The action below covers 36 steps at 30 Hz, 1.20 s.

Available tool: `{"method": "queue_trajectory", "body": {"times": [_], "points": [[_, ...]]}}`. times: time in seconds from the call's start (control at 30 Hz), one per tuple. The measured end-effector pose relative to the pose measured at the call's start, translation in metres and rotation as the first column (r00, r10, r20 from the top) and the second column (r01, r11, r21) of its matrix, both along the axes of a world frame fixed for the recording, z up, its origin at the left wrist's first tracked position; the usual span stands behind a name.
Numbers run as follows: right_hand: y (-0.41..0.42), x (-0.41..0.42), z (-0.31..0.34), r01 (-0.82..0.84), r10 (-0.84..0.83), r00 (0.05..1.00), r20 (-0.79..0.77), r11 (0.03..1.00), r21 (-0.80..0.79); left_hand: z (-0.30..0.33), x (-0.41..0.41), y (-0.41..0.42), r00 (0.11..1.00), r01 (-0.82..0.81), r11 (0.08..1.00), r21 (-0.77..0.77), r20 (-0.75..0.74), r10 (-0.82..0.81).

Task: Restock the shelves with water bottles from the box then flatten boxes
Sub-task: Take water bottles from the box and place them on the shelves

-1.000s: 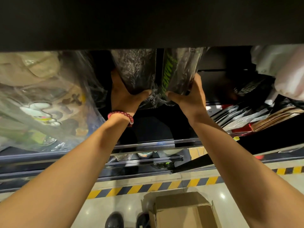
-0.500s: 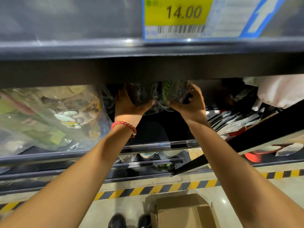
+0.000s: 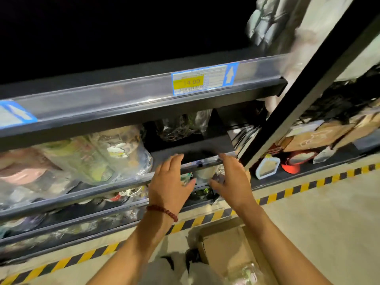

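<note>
- Hands first: my left hand (image 3: 171,183), with a dark red bead bracelet (image 3: 163,210) on the wrist, sits at centre frame with fingers straight and loosely spread, holding nothing.
- My right hand (image 3: 231,179) is just beside it to the right, fingers likewise extended and relaxed, empty, thumb pointing in toward the left hand.
- Both hands hover in front of the dark metal shelf edge (image 3: 185,169) at the middle of the frame; I cannot tell whether the fingertips touch it.
- Above the hands, in the dark shelf compartment, I see clear-wrapped dark bottles (image 3: 183,125) standing at the back, partly hidden by the shelf above.
- That upper grey shelf rail (image 3: 123,99) crosses the frame on a slant and carries a yellow-and-blue price tag reading 14.00 (image 3: 202,81).
- Left of the hands, the same shelf level holds clear plastic bags of patterned goods (image 3: 92,157); their contents are too blurred to name.
- At the lower centre of the frame an open brown cardboard box (image 3: 226,251) stands on the pale floor, with something clear-wrapped (image 3: 245,273) in its near end.
- A yellow-and-black hazard stripe (image 3: 287,192) runs along the floor at the shelf base.
- At the right, beyond a black diagonal post (image 3: 308,89), a low shelf holds brown card packs (image 3: 320,132) and a red item (image 3: 294,163).
</note>
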State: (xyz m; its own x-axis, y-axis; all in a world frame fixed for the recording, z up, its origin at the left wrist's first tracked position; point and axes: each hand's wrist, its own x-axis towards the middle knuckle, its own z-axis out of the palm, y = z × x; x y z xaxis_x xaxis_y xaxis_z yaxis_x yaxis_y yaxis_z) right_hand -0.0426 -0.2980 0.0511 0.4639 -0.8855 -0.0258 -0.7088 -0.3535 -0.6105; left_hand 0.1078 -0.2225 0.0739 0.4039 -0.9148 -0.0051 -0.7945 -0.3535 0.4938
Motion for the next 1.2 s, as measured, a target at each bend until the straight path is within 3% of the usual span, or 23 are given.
{"method": "queue_trajectory", "body": {"times": [0.17,0.3,0.5,0.6,0.7,0.8,0.9,1.07,1.2], "points": [[0.092,-0.032,-0.001,0.041,-0.077,0.968,-0.241,0.988,-0.149,-0.001,-0.022,0.052,0.913,0.314,0.935,0.168,0.216,-0.346],[0.162,-0.044,-0.011,0.190,-0.227,0.939,-0.259,0.969,-0.158,-0.019,-0.024,0.088,0.801,0.485,0.845,0.227,0.273,-0.533],[0.260,-0.046,-0.011,0.459,-0.501,0.792,-0.348,0.865,-0.201,-0.031,-0.027,0.134,0.571,0.709,0.623,0.330,0.249,-0.782],[0.304,-0.047,-0.015,0.572,-0.589,0.711,-0.383,0.802,-0.172,-0.023,-0.043,0.157,0.406,0.799,0.445,0.405,0.184,-0.895],[0.340,-0.055,-0.016,0.674,-0.674,0.618,-0.403,0.719,-0.169,-0.021,-0.063,0.169,0.284,0.856,0.358,0.373,0.239,-0.929],[0.370,-0.066,-0.015,0.763,-0.739,0.539,-0.404,0.632,-0.138,-0.023,-0.088,0.181,0.168,0.919,0.226,0.324,0.197,-0.966],[0.391,-0.079,-0.017,0.842,-0.805,0.451,-0.385,0.527,-0.115,-0.035,-0.114,0.189,0.106,0.960,0.155,0.231,0.210,-0.972],[0.426,-0.114,-0.027,0.906,-0.844,0.360,-0.399,0.418,-0.066,-0.038,-0.173,0.213,-0.061,0.941,-0.008,0.339,0.145,-0.988],[0.445,-0.159,-0.035,0.928,-0.854,0.336,-0.397,0.372,-0.015,-0.054,-0.225,0.225,-0.075,0.935,-0.022,0.355,0.138,-0.988]]}}
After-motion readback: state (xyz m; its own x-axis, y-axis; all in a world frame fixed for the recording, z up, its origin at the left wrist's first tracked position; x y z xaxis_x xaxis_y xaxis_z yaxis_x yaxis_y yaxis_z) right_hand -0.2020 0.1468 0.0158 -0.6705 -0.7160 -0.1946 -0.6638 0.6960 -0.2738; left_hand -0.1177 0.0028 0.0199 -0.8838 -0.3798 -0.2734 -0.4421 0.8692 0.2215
